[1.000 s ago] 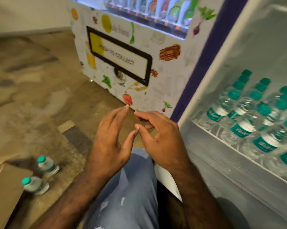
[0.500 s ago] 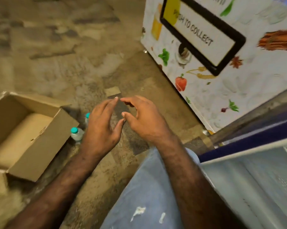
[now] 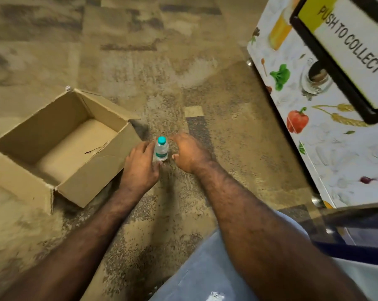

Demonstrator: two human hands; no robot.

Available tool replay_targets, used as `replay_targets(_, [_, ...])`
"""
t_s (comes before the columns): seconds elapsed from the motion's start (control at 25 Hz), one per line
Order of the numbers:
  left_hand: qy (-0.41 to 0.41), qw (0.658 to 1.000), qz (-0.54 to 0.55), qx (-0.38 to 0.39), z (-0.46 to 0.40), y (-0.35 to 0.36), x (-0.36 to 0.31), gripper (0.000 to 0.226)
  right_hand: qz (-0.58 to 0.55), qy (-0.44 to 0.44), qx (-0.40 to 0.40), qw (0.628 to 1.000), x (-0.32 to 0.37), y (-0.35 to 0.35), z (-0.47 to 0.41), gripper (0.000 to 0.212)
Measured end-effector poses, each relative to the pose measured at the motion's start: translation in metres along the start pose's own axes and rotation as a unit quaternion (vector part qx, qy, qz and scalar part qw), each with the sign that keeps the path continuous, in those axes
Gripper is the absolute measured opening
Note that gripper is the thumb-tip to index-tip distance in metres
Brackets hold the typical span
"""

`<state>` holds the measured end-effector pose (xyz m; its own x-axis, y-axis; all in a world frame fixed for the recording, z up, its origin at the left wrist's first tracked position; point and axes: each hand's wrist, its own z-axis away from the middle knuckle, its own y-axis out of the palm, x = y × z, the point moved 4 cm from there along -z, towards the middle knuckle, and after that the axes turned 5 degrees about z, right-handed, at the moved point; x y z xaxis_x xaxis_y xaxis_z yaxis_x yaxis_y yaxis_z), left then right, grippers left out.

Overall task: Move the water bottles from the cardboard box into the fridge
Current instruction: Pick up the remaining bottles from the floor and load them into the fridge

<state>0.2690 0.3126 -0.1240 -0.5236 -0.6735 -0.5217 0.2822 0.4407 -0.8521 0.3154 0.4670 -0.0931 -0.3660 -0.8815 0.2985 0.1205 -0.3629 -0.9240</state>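
Both hands have dropped from mid-air to flank the water bottle (image 3: 161, 151).

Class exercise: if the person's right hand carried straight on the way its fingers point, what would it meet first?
Most likely the small clear plastic water bottle with a teal cap, standing just left of the right hand; depth is uncertain.

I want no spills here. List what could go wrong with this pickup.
1. The water bottle stands upright on the floor between the left hand and right hand; a brush from either could tip it.
2. The cardboard box sits right beside the left hand and could crowd the grip.
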Motion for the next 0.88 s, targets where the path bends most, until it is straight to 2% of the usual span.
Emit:
replay_targets(0.12, [-0.044,0.998,-0.029,0.034,0.0,0.019,0.018,0.068,0.064,-0.026,0.024,0.997,0.008,0.034,-0.009,0.086])
replay_targets(0.2, [-0.042,0.997,-0.042,0.042,0.001,0.027,0.026,0.065,0.105,-0.046,0.043,0.993,0.013,0.052,-0.012,0.098])
replay_targets(0.36, [-0.05,0.997,-0.046,0.041,0.0,0.029,0.041,0.073,0.135,-0.043,0.024,0.99,0.02,0.063,-0.019,0.107])
replay_targets(0.48, [-0.044,0.998,-0.037,0.025,0.002,0.028,0.047,0.067,0.135,-0.028,0.002,0.99,0.024,0.054,-0.023,0.1])
replay_targets(0.64, [-0.065,0.997,-0.036,0.012,0.007,0.024,0.052,0.049,0.098,-0.001,0.023,0.995,0.027,0.055,-0.023,0.082])
replay_targets(0.88, [-0.06,0.997,-0.044,0.037,0.01,0.023,0.045,0.044,0.092,0.016,0.016,0.996,0.015,0.059,-0.01,0.061])
